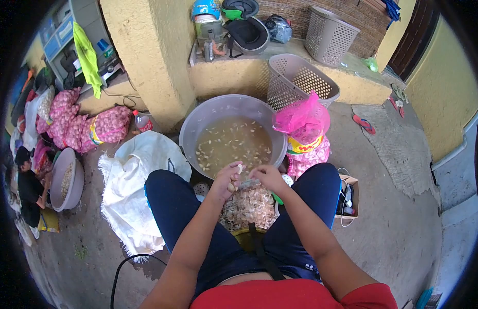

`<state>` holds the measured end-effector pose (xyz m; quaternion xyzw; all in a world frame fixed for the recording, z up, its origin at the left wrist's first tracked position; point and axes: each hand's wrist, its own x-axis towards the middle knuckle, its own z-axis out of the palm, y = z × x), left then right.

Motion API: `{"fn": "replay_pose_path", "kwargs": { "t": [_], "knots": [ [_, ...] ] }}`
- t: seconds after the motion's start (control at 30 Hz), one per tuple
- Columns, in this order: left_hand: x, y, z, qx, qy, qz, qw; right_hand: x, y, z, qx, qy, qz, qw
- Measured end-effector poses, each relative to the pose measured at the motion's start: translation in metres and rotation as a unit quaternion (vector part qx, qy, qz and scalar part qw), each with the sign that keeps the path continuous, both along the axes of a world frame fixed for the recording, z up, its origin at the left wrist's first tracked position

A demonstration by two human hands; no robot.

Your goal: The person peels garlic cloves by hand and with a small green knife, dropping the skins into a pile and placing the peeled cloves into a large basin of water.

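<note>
Perforated basket (329,38) placed on ledge (226,82), another basket (295,77) set just before it. Black helmet (246,35) rested on ledge, blue bag (280,30) placed beside. Green bag (371,64) left near ledge's right end. Yellow-green shirt (86,56) hung at upper left. Red-capped bottle (143,122) stood near pillar (151,56). Open box (354,198) filled with small items. Slipper (363,124) left on floor (383,232).

The only camera looked forward and down from the head of the person (290,297), past the knees (169,193), toward the tub (231,107).
</note>
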<state>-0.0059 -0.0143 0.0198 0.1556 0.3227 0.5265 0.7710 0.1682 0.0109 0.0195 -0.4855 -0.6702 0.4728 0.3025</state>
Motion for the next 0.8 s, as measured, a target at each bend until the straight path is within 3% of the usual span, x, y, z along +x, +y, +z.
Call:
{"fn": "replay_pose_path", "kwargs": {
  "t": [0.13, 0.23, 0.33, 0.43, 0.63, 0.73, 0.8],
  "knots": [
    [-0.001, 0.001, -0.001, 0.009, 0.014, -0.003, 1.000, -0.005, -0.011, 0.023, -0.031, -0.167, 0.095, 0.981],
    [0.001, 0.000, 0.001, 0.009, 0.039, -0.005, 0.999, -0.006, -0.010, 0.002, 0.097, -0.081, 0.026, 0.992],
    [0.002, -0.002, 0.001, 0.014, 0.055, -0.010, 0.998, -0.008, -0.013, 0.006, 0.013, 0.075, 0.008, 0.997],
    [0.004, -0.003, 0.002, 0.025, 0.094, -0.020, 0.995, -0.009, -0.013, 0.015, -0.005, 0.076, 0.047, 0.996],
    [0.007, -0.001, -0.010, 0.050, 0.226, -0.068, 0.970, -0.012, -0.009, -0.004, 0.108, -0.006, 0.044, 0.993],
    [0.006, -0.002, -0.009, 0.022, 0.241, -0.083, 0.967, -0.011, -0.015, 0.014, -0.007, -0.076, 0.036, 0.996],
    [0.005, -0.003, -0.007, -0.024, 0.229, -0.066, 0.971, -0.012, -0.012, 0.012, 0.031, -0.197, 0.109, 0.974]
  ]
}}
